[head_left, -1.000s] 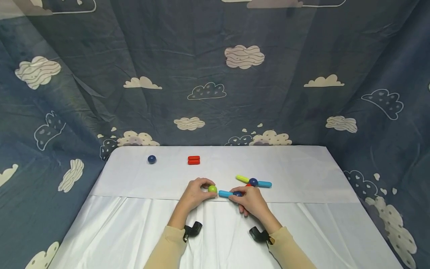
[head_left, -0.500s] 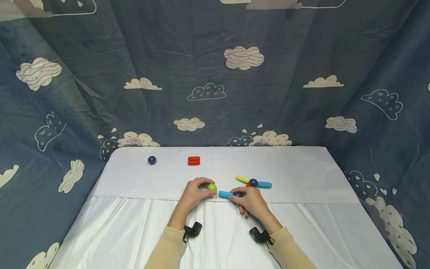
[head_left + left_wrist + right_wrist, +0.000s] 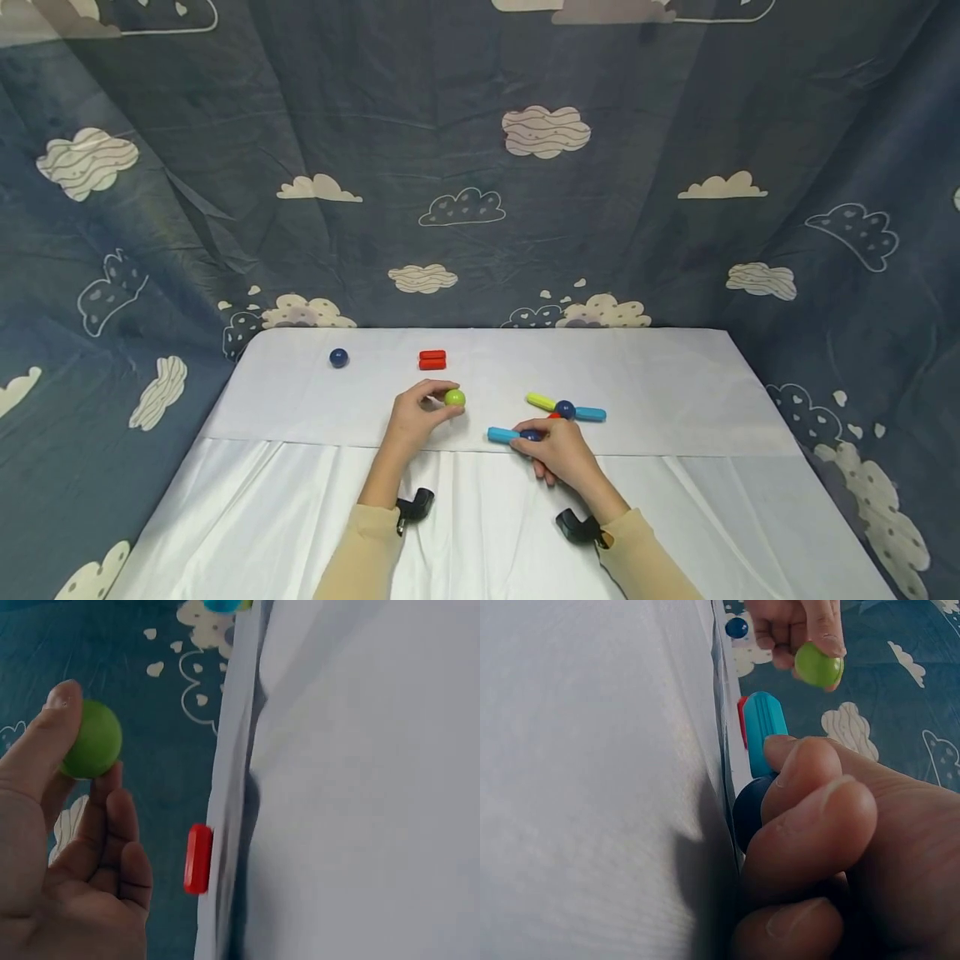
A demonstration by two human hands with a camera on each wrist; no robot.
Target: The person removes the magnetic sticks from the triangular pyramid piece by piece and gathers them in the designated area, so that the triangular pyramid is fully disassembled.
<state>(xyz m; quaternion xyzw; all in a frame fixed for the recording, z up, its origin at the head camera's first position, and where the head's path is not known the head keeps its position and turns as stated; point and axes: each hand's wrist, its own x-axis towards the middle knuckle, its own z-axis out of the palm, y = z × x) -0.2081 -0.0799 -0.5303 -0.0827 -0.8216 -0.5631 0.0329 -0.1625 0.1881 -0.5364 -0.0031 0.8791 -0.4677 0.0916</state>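
In the head view my left hand (image 3: 411,417) pinches a lime-green ball (image 3: 455,399) between thumb and fingers, raised off the table in the left wrist view. To its right, my right hand (image 3: 561,448) grips a light blue stick (image 3: 501,435) with a dark blue ball (image 3: 748,814) at its end; fingers partly cover both. Just beyond the right hand lies a joined piece: a second dark blue ball (image 3: 566,409) with a yellow-green stick (image 3: 541,402) and another light blue stick (image 3: 591,414). A red part (image 3: 554,415) beside that ball is mostly hidden by the hand.
Two red sticks (image 3: 432,360) lie side by side farther back on the white-covered table (image 3: 675,375). A loose dark blue ball (image 3: 339,357) sits at the back left. A cloud-patterned dark curtain (image 3: 465,125) encloses the back and sides.
My left hand has moved left and farther back, carrying the green ball away from the light blue stick's end. The right hand stays in place with its stick and ball.
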